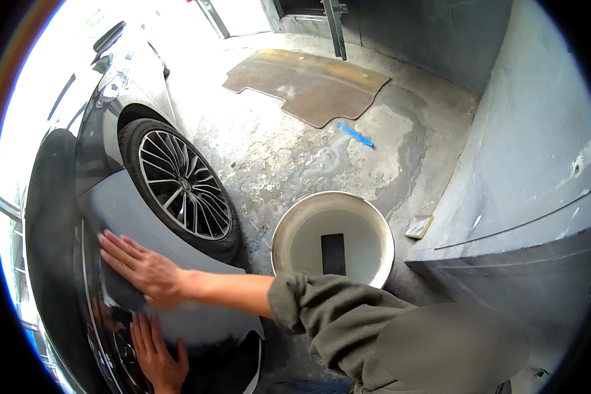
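My right hand (144,270) lies flat on the car's grey, matte front panel (184,308), fingers stretched toward the hood edge. Below its palm shows a dark patch (121,289) with a pale spot at its lower edge. I cannot tell whether that is a sheet under the hand or part of the surface. Nearer to me, my left hand (156,358) rests open on the glossy black part beside the headlight, its fingers straight and thumb spread. Nothing shows in it. Right of the panel is the front wheel (185,186) with a dark tyre and many-spoked rim.
A round pale bucket (280,226) stands on the floor below my right arm, with a black rectangle (333,253) inside. Beyond lie a blue strip (355,134) and a brown mat (322,88). A small box-like pad (418,226) sits by the grey wall (525,164).
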Demonstrator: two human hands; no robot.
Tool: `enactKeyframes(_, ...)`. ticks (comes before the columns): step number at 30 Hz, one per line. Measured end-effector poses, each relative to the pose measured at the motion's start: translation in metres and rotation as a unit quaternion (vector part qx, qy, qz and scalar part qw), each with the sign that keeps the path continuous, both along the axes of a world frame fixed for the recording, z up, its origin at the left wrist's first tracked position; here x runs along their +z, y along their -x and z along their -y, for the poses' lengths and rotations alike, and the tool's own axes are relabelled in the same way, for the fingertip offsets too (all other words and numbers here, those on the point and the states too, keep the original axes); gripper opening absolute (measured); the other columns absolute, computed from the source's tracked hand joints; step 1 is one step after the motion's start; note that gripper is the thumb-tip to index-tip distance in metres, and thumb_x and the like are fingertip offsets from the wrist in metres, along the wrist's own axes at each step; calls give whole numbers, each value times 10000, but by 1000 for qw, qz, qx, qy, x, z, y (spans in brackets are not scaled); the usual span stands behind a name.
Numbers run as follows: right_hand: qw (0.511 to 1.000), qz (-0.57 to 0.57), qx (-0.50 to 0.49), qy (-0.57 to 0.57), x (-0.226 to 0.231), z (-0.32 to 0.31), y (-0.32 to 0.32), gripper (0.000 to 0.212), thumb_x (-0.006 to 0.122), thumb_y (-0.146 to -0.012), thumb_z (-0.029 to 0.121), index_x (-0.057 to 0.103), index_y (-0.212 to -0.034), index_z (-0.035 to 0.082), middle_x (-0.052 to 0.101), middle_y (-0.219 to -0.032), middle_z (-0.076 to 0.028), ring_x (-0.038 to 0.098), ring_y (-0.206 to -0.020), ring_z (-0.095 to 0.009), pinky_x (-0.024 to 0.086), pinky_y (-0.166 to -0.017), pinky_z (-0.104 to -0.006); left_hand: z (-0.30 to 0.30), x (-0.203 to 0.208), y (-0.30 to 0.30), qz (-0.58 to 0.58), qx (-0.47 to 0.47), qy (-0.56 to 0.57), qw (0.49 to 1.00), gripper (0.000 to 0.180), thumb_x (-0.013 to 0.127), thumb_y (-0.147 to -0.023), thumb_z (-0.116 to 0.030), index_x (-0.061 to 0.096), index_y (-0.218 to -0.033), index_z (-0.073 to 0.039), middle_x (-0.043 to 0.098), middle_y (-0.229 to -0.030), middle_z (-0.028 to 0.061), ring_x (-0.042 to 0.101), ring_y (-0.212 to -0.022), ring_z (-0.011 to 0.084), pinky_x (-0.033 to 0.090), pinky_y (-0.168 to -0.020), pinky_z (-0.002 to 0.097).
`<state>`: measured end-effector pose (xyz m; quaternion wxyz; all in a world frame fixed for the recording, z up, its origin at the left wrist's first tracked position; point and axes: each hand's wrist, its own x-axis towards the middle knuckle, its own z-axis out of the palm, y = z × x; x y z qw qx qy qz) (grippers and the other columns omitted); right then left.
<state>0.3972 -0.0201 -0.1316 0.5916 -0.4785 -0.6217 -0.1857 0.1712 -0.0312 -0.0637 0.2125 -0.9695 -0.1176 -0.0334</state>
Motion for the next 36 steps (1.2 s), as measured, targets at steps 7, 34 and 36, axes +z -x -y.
enactKeyframes(7,987,-130,31,95,19,-12,25,1031,589,-815,243,21,-1600,-111,-27,-1686,-319,-78,-1583,-420,20,-1286,-511,-6,8,4,-3,6,1,1000,731,680,-862,-250,432,-1481,50,383,-1569,317,349,-1470,509,291,-1207,592)
enactKeyframes(34,929,-350,-52,111,-80,-7,51,924,442,-1041,576,143,-1588,-107,110,-1679,-300,106,-1577,-415,127,-1275,-499,0,12,-7,11,-14,15,1000,791,740,-806,-184,423,-1500,23,383,-1579,298,347,-1488,477,272,-1222,573)
enactKeyframes(36,905,-394,-62,151,-81,-12,45,923,430,-1044,579,144,-1586,-110,125,-1675,-302,118,-1574,-414,130,-1275,-496,-1,10,-9,12,-18,19,1000,791,736,-808,-179,418,-1504,24,376,-1583,298,341,-1491,477,268,-1224,574)
